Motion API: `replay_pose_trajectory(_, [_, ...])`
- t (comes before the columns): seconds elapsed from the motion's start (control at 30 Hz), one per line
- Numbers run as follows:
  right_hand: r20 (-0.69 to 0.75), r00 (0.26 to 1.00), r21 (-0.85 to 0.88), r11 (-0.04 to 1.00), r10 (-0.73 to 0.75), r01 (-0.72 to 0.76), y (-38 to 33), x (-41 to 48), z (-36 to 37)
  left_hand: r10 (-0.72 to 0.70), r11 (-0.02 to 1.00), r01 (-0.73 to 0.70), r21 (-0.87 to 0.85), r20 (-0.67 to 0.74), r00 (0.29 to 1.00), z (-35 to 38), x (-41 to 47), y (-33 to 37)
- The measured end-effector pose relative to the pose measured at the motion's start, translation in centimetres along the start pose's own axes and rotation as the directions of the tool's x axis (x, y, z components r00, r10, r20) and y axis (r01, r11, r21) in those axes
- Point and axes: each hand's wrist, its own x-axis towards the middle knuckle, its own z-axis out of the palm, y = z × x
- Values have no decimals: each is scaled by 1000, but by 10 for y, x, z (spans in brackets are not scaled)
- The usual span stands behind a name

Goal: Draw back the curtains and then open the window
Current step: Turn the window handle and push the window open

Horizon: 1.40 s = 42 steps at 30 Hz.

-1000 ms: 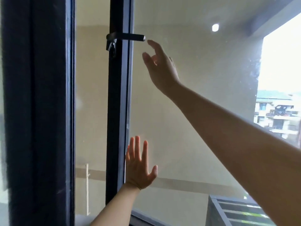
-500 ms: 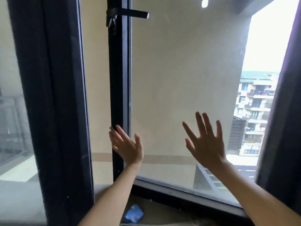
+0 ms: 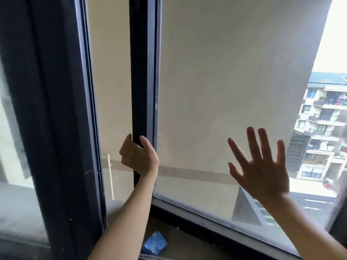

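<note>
Two bare hands show in the single head view, both raised toward a dark-framed window [image 3: 144, 72]. Much is cut off: the top of the sash runs out past the upper edge, so no handle can be seen, and both forearms leave the picture at the bottom. No curtain can be made out with certainty; only a dim, blurred strip at the lower right edge might be cloth.

The left hand [image 3: 138, 156] is curled around the upright edge of the open sash, near its lower end. Its thumb [image 3: 145, 142] lies on the near face of the dark bar, while the fingers wrap behind the bar and are hidden, so how tightly they close cannot be seen. The right hand [image 3: 262, 169] is spread wide with all fingers apart and holds nothing; it sits in front of the glass pane [image 3: 225, 72] near its lower right part, and whether the palm touches the glass is unclear.

The sash stands swung away from the fixed frame post [image 3: 56, 109] at the left, with a gap of open air between them. On the sill [image 3: 187, 239] below, close beside the left forearm, lies a crumpled blue object [image 3: 155, 243], too blurred to identify. Apartment blocks [image 3: 323, 128] show beyond the glass at the right edge.
</note>
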Motion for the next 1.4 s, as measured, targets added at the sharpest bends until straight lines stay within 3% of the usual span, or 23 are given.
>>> replay_pose_trajectory(0.1, [15,1000,52,999,-16,15,-1,1,-2,13,1000,-13,-10,-33,999,-1,-2,3])
replay_pose_trajectory(0.3, [36,999,90,995,-40,37,0,1,-5,-17,999,20,-49,52,998,1,-1,5])
replay_pose_trajectory(0.43, [37,997,7,997,-71,71,3,5,-5,7,1000,-6,-4,66,998,9,1,6])
replay_pose_trajectory(0.63, [107,993,33,998,-55,52,1,8,2,21,1000,-21,-6,76,997,34,7,2])
replay_pose_trajectory(1.13, [210,976,-17,999,51,-49,-7,32,47,226,972,-217,-88,113,967,165,17,-1])
replay_pose_trajectory(1.4, [272,957,-76,993,105,-87,-12,43,69,224,967,-193,-166,198,954,228,7,7])
